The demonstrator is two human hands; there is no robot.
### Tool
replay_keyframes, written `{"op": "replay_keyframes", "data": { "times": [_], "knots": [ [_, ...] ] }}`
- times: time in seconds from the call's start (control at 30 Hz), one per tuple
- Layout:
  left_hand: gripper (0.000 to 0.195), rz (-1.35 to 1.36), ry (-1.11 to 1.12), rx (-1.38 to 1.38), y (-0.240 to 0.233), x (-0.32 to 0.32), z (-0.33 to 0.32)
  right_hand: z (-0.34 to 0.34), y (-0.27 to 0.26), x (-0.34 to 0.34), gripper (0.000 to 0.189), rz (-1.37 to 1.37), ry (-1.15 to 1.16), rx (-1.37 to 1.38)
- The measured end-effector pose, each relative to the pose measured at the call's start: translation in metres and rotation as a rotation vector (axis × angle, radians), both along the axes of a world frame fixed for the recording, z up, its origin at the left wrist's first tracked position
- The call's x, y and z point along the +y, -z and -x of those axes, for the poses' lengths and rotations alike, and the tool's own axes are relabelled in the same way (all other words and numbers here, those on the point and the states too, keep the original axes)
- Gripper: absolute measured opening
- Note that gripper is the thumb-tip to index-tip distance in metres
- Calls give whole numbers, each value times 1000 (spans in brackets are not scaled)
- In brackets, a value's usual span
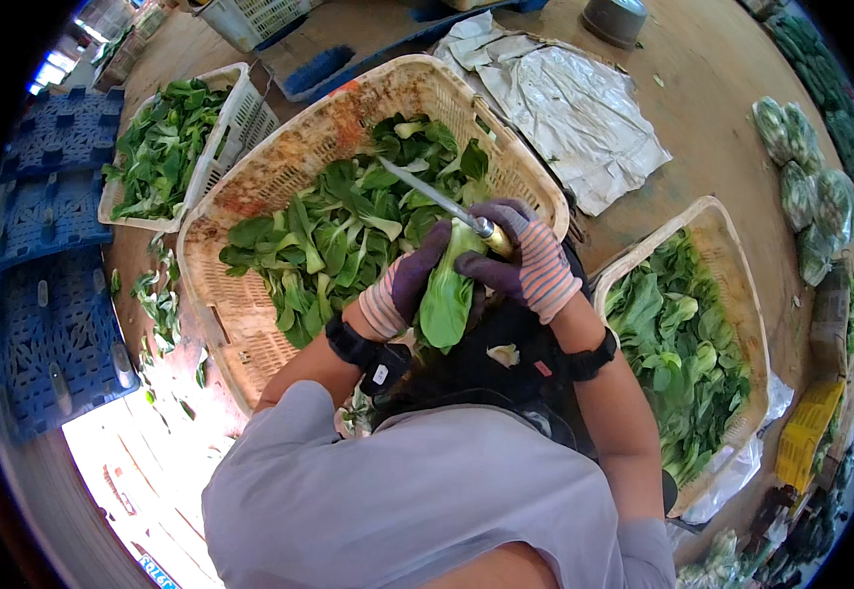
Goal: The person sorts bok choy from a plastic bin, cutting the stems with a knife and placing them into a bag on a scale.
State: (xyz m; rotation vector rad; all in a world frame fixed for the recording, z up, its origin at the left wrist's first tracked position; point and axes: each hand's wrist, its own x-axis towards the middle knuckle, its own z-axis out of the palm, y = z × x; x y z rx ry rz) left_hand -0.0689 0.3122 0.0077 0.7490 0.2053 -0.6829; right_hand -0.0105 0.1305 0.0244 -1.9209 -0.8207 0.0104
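Both my hands wear striped gloves with dark purple palms. A green bok choy [447, 298] is between them, its pale base up and its leaves towards me. My left hand [416, 276] grips it from the left side. My right hand [519, 258] holds a knife [438, 197] by its light handle, the narrow blade pointing up and left, while its fingers also touch the bok choy. Beyond my hands is a large, stained plastic basket [254, 173] with many loose bok choy [339, 243] in it. Part of the right fingers is hidden behind the leaves.
A crate of greens [239, 92] stands at the left, near blue plastic pallets [59, 316]. Another basket of bok choy [754, 316] is close on my right. A crumpled white sheet [567, 103] lies beyond, with bagged vegetables [813, 191] at the far right. Leaf scraps [158, 302] litter the floor.
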Motion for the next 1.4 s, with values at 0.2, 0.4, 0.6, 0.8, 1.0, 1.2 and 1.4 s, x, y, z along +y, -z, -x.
{"op": "replay_keyframes", "data": {
  "times": [0.2, 0.4, 0.6, 0.8, 1.0, 1.2, 1.4],
  "knots": [
    [61, -131, 70, 14, 9, 2, 4, -8, -2, -9, 42, 42, -79, 103],
    [57, -180, 9, -30, 10, 2, 4, -11, 0, -4, 31, 28, -69, 199],
    [69, 3, -79, -150, 3, 8, 12, -41, 27, 0, 23, -474, 339, 812],
    [49, -163, -121, -367, 23, 15, 2, -16, 17, -2, 38, -88, 231, 129],
    [42, -716, -238, -554, 24, 6, -5, 17, -14, -2, 37, 359, 15, -220],
    [48, -729, -349, -589, 14, 4, 1, 21, -12, -2, 40, 348, 56, -238],
    [47, -982, -365, -720, 7, 5, -1, 18, -3, -3, 42, 397, 120, -261]
  ]
}}
